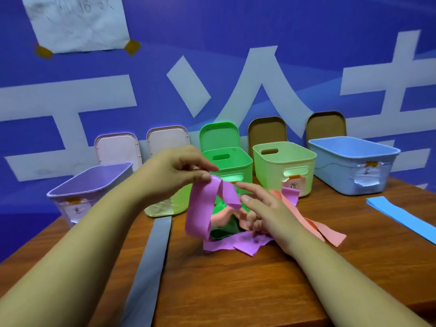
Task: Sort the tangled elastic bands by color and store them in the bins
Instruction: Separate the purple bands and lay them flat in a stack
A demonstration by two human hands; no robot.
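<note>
Behind the wooden surface (236, 279) stood a blue wall with big white characters. Along it four open bins waited in a row: a purple bin (89, 182), a green bin (226, 161), a pale green bin (283, 166) and a blue bin (354, 164). Their lids (118, 147) leaned on the wall, I think so that each colour could be dropped in without trouble.

A grey band (153, 260) and a blue band (401, 215) lay flat and apart on the surface, seemingly freed and waiting.

In the middle was the tangle (236, 241) of purple, salmon and dark green bands. The left hand (172, 171) was raised above it, and its fingers (203, 177) pinched the top of the purple band (200, 213), so the loop hung down and its lower part was caught in the heap. Lifting it this way probably showed where it was trapped.

The right hand (262, 206) was low beside the loop. Its forefinger and thumb were stretched and apart, almost touching the purple fold. The other fingers were bent down into the tangle, and I could not tell if they gripped anything.
</note>
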